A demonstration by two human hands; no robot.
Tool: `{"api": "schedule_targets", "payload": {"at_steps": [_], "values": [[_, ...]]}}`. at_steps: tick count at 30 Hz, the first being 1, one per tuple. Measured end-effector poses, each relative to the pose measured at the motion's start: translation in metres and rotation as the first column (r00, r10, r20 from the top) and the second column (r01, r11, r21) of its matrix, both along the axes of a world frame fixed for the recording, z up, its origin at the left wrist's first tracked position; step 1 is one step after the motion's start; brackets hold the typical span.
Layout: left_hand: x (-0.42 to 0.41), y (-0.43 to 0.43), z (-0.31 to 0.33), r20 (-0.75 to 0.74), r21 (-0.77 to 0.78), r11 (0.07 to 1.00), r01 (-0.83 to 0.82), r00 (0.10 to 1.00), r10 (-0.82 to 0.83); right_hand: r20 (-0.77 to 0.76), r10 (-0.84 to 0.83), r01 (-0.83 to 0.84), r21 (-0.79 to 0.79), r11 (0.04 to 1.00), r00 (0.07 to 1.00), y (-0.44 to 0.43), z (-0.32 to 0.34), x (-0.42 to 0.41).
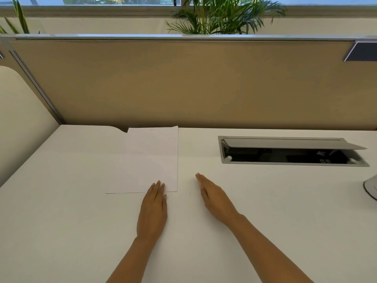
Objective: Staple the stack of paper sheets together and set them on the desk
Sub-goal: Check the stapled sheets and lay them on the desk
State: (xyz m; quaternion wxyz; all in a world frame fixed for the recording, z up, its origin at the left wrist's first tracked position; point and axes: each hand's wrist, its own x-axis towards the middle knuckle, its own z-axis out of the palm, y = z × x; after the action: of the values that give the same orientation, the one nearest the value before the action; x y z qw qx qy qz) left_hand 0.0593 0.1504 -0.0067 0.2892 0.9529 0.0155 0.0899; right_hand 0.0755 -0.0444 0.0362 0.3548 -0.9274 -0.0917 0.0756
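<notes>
Paper [149,160] a little left of the centre of the frame, flat on the white desk [61,221], far edge close under the beige partition [183,82]. At the far right corner a small tip out of line, so seemingly more than one sheet. Cannot tell how many, and cannot tell whether stapled.

In the lower middle of the frame the left hand [153,209], palm down, fingers straight and close together, gripping nothing. Its fingertips [158,183] on the near edge of the paper, next to the near right corner; rest of the hand over the bare desk.

Just right of centre the right hand [214,201], also palm down with fingers straight and together, empty. Apart from the paper, beside its right edge, pointing up and slightly left in the frame. Cannot tell whether flat on the desk or just above it.

Between both hands a tiny dark mark [190,193] on the desk, too small to tell what.

In the right half of the frame a grey cable hatch [285,152] sunk into the desk, lid half raised, dark inside. At the right edge part of a grey round base [370,187]. At the left edge a cream rounded panel [20,119]. At the top, behind the partition, a green plant [220,17] and a window strip [122,1].
</notes>
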Motion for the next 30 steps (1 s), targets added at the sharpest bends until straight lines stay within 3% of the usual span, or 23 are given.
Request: {"api": "schedule_targets", "payload": {"at_steps": [2, 7, 12, 15, 17, 23, 30], "values": [[0.001, 0.000, 0.000, 0.000, 0.006, 1.000, 0.008, 1.000, -0.008, 0.006, -0.023, 0.024, -0.028, 0.999, 1.000, 0.002, 0.001, 0.008], [0.002, 0.001, 0.003, -0.005, 0.020, 1.000, 0.012, 1.000, -0.012, 0.045, 0.128, -0.117, -0.201, 0.973, 0.991, 0.012, -0.016, 0.010], [0.002, 0.001, 0.001, -0.002, 0.030, 1.000, 0.004, 1.000, -0.004, 0.077, 0.102, -0.092, -0.125, 0.988, 0.992, 0.007, -0.015, -0.004], [0.002, 0.000, 0.001, -0.006, 0.047, 0.999, 0.003, 1.000, -0.003, 0.189, -0.040, 0.056, -0.080, 0.995, 0.981, 0.004, -0.015, 0.003], [0.003, 0.000, 0.001, -0.008, 0.056, 0.998, 0.004, 1.000, -0.004, 0.167, -0.098, 0.107, -0.047, 0.993, 0.981, 0.004, -0.013, 0.008], [0.002, -0.001, 0.003, -0.006, 0.047, 0.999, -0.007, 1.000, 0.007, 0.130, 0.033, -0.010, -0.174, 0.985, 0.991, 0.020, -0.008, 0.004], [0.002, -0.001, 0.003, -0.009, 0.044, 0.999, -0.009, 1.000, 0.009, 0.172, -0.014, 0.043, -0.161, 0.986, 0.985, 0.035, -0.010, 0.001]]}}
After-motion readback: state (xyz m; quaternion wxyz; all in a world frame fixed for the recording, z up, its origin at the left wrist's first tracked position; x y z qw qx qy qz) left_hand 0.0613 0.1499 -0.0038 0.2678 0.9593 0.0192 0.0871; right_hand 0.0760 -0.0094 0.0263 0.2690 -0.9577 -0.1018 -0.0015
